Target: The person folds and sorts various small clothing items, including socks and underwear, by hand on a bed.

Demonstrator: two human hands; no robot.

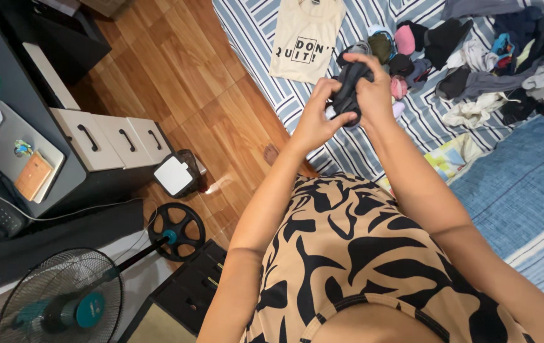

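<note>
We are gripping a dark sock bundle (348, 95) with both hands, left hand (315, 121) closed beneath it, right hand (373, 86) wrapping its top. We are holding it above the striped bed sheet (253, 38), near rolled socks (399, 57) sitting far right.

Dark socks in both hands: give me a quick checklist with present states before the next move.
1. Left hand grips the dark socks from below: ok.
2. Right hand wraps the bundle from above: ok.
3. Bundle held clear above the striped bedsheet: ok.
4. Whether the bundle is one sock or a matched pair: cannot tell.
5. Pile of small rolled garments lies just beyond the hands, within view: ok.
6. Cream T-shirt lies flat, apart from the pile: ok.
</note>
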